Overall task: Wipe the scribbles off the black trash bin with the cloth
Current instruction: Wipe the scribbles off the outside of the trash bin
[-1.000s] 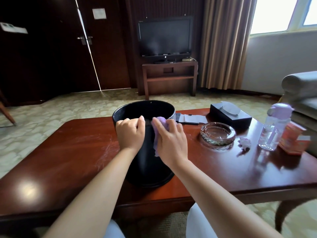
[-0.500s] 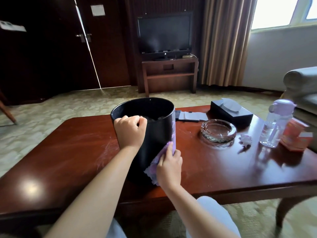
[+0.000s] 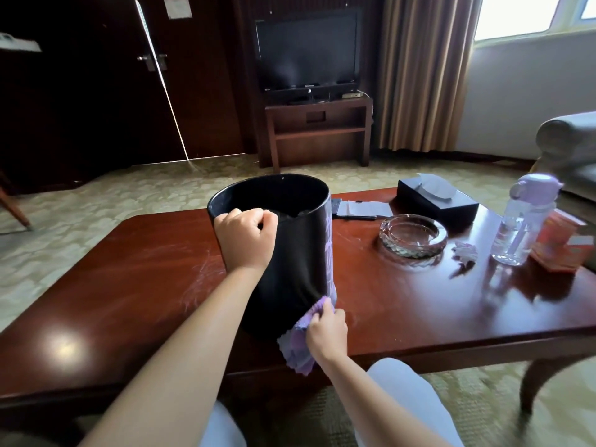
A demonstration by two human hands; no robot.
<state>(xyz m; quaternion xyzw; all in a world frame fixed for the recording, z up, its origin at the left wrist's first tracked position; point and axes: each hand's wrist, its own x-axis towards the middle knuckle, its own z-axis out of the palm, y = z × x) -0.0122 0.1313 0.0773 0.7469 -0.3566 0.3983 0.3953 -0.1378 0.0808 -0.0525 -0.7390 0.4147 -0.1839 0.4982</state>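
While left hand [image 3: 245, 240] grips bin [image 3: 290, 253] rim, right hand [image 3: 325, 330] pinches cloth [image 3: 298, 343], seemingly touching its base

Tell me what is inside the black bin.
Inside the bin only the dark inner wall and something dark low down show; it cannot be identified. The left hand on the rim covers part.

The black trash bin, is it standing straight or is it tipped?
Tipped. The black trash bin leans toward the left; the left hand grips its rim.
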